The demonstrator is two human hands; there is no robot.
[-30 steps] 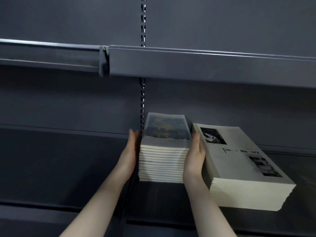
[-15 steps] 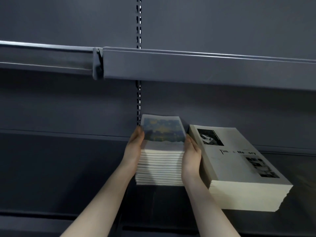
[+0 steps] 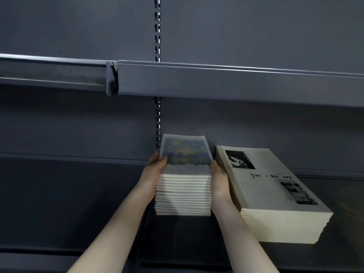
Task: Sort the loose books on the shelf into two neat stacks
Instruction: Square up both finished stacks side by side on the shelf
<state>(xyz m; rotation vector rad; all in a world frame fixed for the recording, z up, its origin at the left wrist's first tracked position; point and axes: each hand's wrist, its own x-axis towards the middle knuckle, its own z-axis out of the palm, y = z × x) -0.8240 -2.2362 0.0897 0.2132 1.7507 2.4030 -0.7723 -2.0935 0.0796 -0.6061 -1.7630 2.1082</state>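
Hands are set on either flank of the narrow stack of books. The left hand is laid against the stack's left side at 9 o'clock, its thumb hooked over the edge of the top cover, so the grip is clamped on the upper books. The right hand is pressed flat against the right side at 3 o'clock, fingers straight and together, with nothing curled round the books; whether the thumb reaches over the top cannot be told.

Between the two palms the narrow stack is seen standing on the lower shelf, its pale page edges turned toward the camera and fairly even. The top cover carries a blurred blue and yellow picture. The stack's far end is close to the back panel, just at 3 o'clock from the slotted upright.

At 3 o'clock from the right hand, just beside it, the wider stack of books is seen lying on the same shelf, turned slightly askew, its near corner pointing toward 5 o'clock. Its white top cover is printed with black-and-white photographs and partly legible lettering. The two stacks are kept apart by the right hand.

At 12 o'clock, above both stacks, the grey front rail of the upper shelf is seen running across the view.
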